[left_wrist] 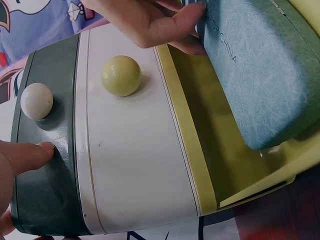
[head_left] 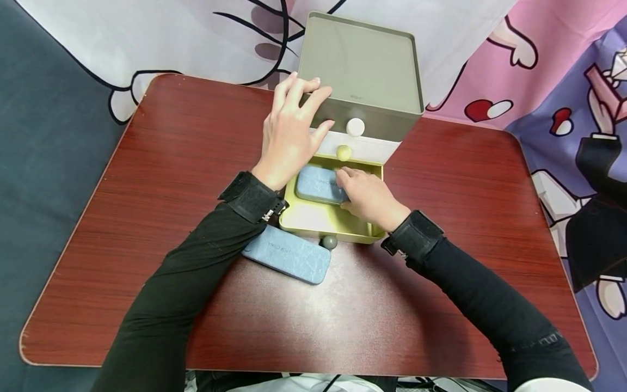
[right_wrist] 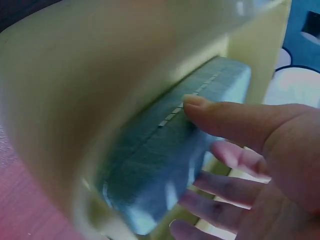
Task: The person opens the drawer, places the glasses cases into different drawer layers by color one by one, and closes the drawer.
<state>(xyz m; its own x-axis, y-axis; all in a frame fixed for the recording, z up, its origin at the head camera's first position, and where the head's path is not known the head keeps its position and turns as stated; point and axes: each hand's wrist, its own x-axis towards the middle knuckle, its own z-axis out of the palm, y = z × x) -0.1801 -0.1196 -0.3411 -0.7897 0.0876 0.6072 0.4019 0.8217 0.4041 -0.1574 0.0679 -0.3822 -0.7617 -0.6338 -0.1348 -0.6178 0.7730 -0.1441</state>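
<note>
A blue glasses case (head_left: pixel 315 184) with a metal hinge lies tilted in the pulled-out yellow drawer (head_left: pixel 306 222) of a small drawer cabinet (head_left: pixel 362 65). My right hand (head_left: pixel 369 198) grips it by its right part; in the right wrist view the thumb (right_wrist: pixel 200 102) presses beside the hinge and the fingers lie along the opposite side. At the cabinet's upper left corner rests my left hand (head_left: pixel 291 125), fingers spread over the top edge and thumb on the dark green front. A second blue glasses case (head_left: pixel 289 253) lies on the table before the drawer, partly under my left forearm.
Round knobs stick out from the fronts: a white knob (head_left: pixel 355 127), a yellow knob (head_left: pixel 344 153) and a grey-green knob (head_left: pixel 329 242) on the open drawer. The cabinet stands at the back of the reddish-brown table (head_left: pixel 147 218), against a printed curtain (head_left: pixel 490 81).
</note>
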